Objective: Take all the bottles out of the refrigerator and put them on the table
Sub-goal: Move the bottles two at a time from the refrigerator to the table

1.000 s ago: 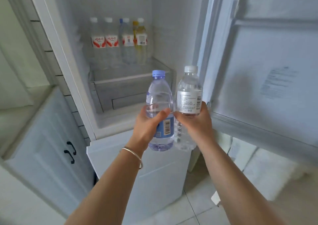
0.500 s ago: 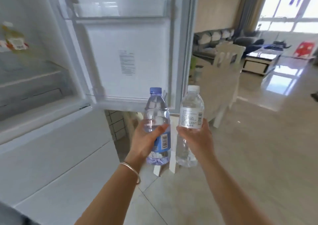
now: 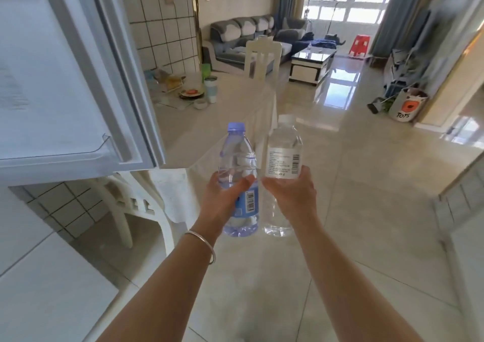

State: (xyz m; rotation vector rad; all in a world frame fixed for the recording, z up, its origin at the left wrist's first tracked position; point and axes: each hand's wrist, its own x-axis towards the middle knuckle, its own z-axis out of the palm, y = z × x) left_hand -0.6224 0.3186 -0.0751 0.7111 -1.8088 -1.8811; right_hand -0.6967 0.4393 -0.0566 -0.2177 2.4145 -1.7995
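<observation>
My left hand (image 3: 222,197) grips a clear water bottle with a blue cap and blue label (image 3: 237,158), held upright. My right hand (image 3: 290,192) grips a second clear bottle with a white cap and white label (image 3: 284,150), also upright, right beside the first. Both bottles hang in the air in front of the near end of the beige dining table (image 3: 214,129). The open refrigerator door (image 3: 65,80) fills the upper left; the fridge interior is out of view.
Bowls, a plate and a pale tumbler (image 3: 210,89) crowd the table's far left. A white chair (image 3: 262,59) stands at the far end, another (image 3: 136,205) near the left. Tiled floor spreads right; sofa (image 3: 243,38) and coffee table (image 3: 311,65) lie beyond.
My view has swung right, away from the fridge shelves and onto the dining table and living room. Both hands keep the same grip on their bottles, carried along with the turn.
</observation>
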